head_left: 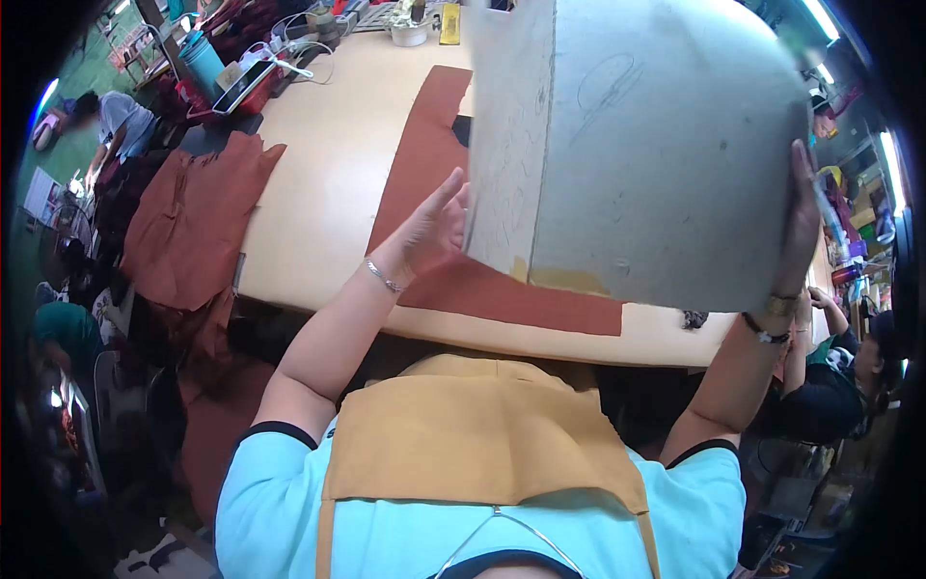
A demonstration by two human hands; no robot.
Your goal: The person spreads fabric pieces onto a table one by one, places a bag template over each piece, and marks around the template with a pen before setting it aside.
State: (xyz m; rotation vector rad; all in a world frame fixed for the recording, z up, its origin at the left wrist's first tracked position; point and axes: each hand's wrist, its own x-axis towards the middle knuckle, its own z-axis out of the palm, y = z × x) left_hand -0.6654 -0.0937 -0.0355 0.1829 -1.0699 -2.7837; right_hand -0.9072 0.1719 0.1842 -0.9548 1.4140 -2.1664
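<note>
A large grey board (666, 154) with pen scribbles, a seam line and yellowish tape on its lower edge is raised over the table. My left hand (436, 232) is at its left edge, thumb pointing up and the fingers partly hidden by the edge. On the opposite side, my right hand (799, 227) grips the right edge, with fingers along the border. Below the board lies a reddish-brown leather piece (511, 301), its middle covered from sight. A small dark patch (463, 129) shows beside the board's left edge.
The pale table (318, 164) has more brown leather (193, 222) draped over its left end. A phone (243, 87), cables, a blue cup (201, 60) and a white tape roll (409, 35) sit at the back. Other people are at left and right.
</note>
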